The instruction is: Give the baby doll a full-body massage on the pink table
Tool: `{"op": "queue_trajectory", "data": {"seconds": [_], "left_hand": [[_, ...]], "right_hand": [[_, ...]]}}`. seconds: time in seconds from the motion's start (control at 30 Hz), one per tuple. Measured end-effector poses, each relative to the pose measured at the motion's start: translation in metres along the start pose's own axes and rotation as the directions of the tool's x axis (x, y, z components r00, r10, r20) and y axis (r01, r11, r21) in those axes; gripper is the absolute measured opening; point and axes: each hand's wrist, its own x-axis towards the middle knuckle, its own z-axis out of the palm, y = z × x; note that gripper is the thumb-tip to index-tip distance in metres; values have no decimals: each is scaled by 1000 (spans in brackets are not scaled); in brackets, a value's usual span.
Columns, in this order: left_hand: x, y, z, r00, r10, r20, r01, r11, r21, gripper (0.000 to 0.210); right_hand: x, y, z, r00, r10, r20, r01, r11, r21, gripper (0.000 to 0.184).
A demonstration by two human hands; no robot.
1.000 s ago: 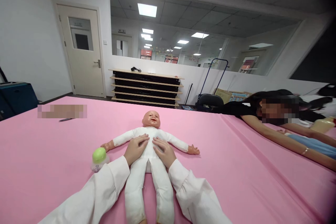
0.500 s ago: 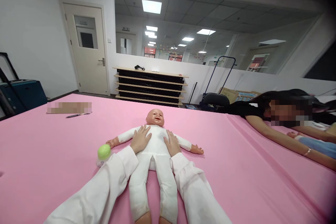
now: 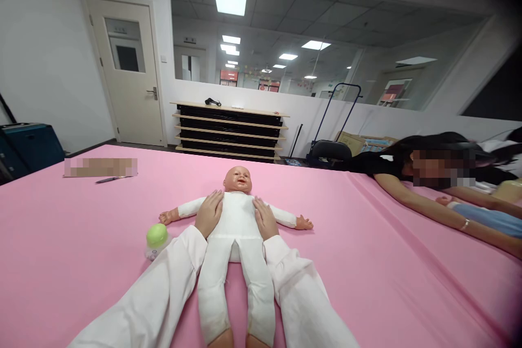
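Observation:
A baby doll with a white cloth body lies on its back on the pink sheet, head away from me and arms stretched out sideways. My left hand rests flat along the left side of its chest, fingers extended toward the shoulder. Against the opposite side of the chest lies my right hand, likewise flat with straight fingers. Neither hand grasps anything. Beside my left sleeve stands a small bottle with a green cap, near the doll's hand; the sleeve partly covers it.
A pen lies at the far left by a blurred flat item. To the right, another person leans over the sheet, arms around a figure in blue. Behind are a stacked shelf and a trolley handle.
Both hands have slid outward from the front of the doll's chest to its sides. The fingers are closer together now. The whole view has shifted slightly.

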Motion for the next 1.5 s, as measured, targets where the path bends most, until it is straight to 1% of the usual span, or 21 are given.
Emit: {"op": "queue_trajectory", "data": {"seconds": [0.03, 0.07, 0.13, 0.27, 0.4, 0.47, 0.53, 0.63, 0.67, 0.7, 0.73, 0.77, 0.8, 0.87, 0.93, 0.97, 1.0, 1.07, 1.23, 1.37, 1.5], "left_hand": [[0, 0, 1, 999, 22, 45, -21, 1000, -21, 41], [0, 0, 1, 996, 27, 84, -25, 999, -29, 41], [0, 0, 1, 992, 6, 127, -5, 1000, -7, 42], [-2, 0, -1, 990, -90, 105, 75, 988, 137, 43], [-4, 0, -5, 983, -183, 26, 167, 939, 299, 41], [-6, 0, -8, 972, -234, -36, 232, 907, 351, 39], [-9, 1, -10, 950, -290, -112, 311, 871, 380, 39], [-11, 2, -12, 900, -370, -230, 433, 810, 394, 41], [-11, 3, -13, 887, -381, -260, 458, 796, 395, 42], [-10, 4, -13, 880, -381, -283, 469, 791, 394, 44], [-9, 5, -13, 883, -367, -292, 460, 797, 390, 46], [-8, 5, -12, 898, -339, -282, 429, 818, 383, 47], [-7, 6, -12, 921, -300, -250, 378, 848, 371, 48], [-5, 6, -10, 971, -204, -121, 233, 913, 333, 48], [-4, 4, -9, 991, -129, 21, 118, 951, 286, 46], [-4, 3, -8, 991, -113, 67, 91, 958, 271, 45], [-4, 2, -7, 990, -107, 91, 80, 960, 267, 44], [-6, -1, -7, 989, -118, 91, 88, 953, 289, 43], [-9, -7, -10, 985, -174, 21, 150, 899, 412, 41], [-11, -9, -13, 975, -213, -66, 219, 852, 476, 40], [-14, -10, -18, 946, -281, -165, 326, 805, 496, 40]], "right_hand": [[1, 0, 0, 998, -27, 52, 26, 999, 20, 48], [1, 1, 0, 996, -25, 85, 23, 999, 25, 48], [2, 1, 0, 994, 36, 102, -36, 999, 5, 49], [0, 0, 0, 980, 180, 80, -173, 981, -88, 49], [-3, 0, -1, 962, 274, -6, -268, 939, -217, 47], [-5, 0, -2, 949, 308, -67, -313, 904, -291, 47], [-7, -1, -4, 927, 344, -150, -375, 858, -350, 48], [-10, -2, -6, 872, 391, -296, -482, 790, -378, 53], [-10, -2, -7, 859, 390, -332, -499, 782, -374, 54], [-10, -2, -7, 858, 374, -352, -494, 789, -366, 54], [-9, -1, -7, 870, 345, -352, -465, 812, -354, 54], [-8, -1, -7, 895, 302, -328, -410, 846, -340, 53], [-7, -1, -6, 928, 249, -277, -334, 885, -325, 51], [-3, 0, -5, 984, 150, -100, -173, 944, -282, 50], [-1, 0, -5, 992, 103, 75, -83, 968, -235, 50], [0, 1, -4, 986, 102, 129, -71, 972, -225, 49], [0, 1, -4, 982, 110, 157, -73, 972, -224, 49], [-1, 3, -5, 981, 132, 142, -94, 964, -248, 48], [-6, 10, -4, 976, 212, 45, -184, 919, -348, 48], [-9, 17, -2, 955, 283, -94, -295, 851, -434, 58], [-14, 23, -4, 921, 325, -217, -389, 802, -452, 67]]}}
